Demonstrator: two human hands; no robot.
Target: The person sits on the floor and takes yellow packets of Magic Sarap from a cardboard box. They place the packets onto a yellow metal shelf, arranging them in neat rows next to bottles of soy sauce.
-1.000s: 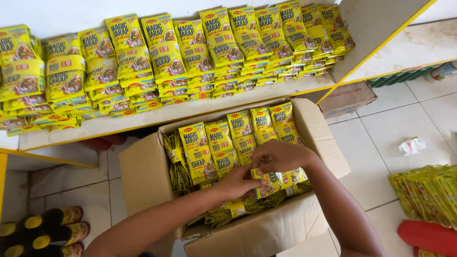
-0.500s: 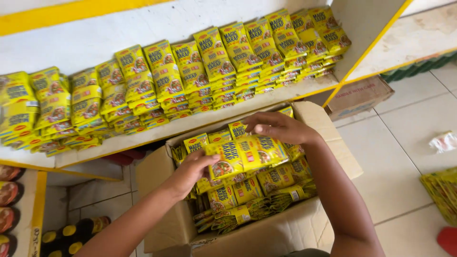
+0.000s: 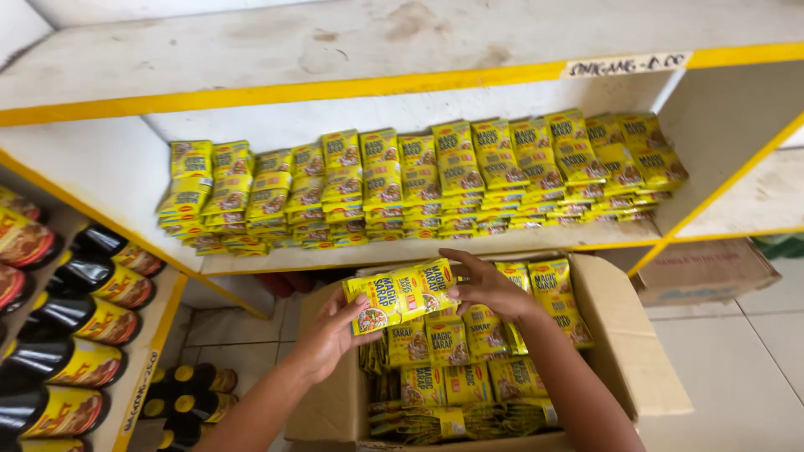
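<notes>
Nearest to me, I see the open brown cardboard box on the pale tiled floor, packed with more yellow seasoning sachets in upright rows. Just above the box I hold a folded strip of yellow foil seasoning sachets crosswise between both hands. My left hand comes in from 7 o'clock, its fingers clenched on the strip's left end, thumb on the front face. My right hand comes in from 5 o'clock, its fingers pinching the strip's right end. The strip hangs clear of the packed rows below it.

At 9 o'clock, dark glass sauce bottles with yellow and red labels lie on their sides in the neighbouring compartment, and more bottles with yellow caps stand on the floor at 8 o'clock.

Farther off, at 12 o'clock, the white wooden shelf with yellow edging carries overlapping rows of the same yellow sachets, running from 11 to 1 o'clock. At 3 o'clock, a second, flatter brown carton sits under the shelf.
</notes>
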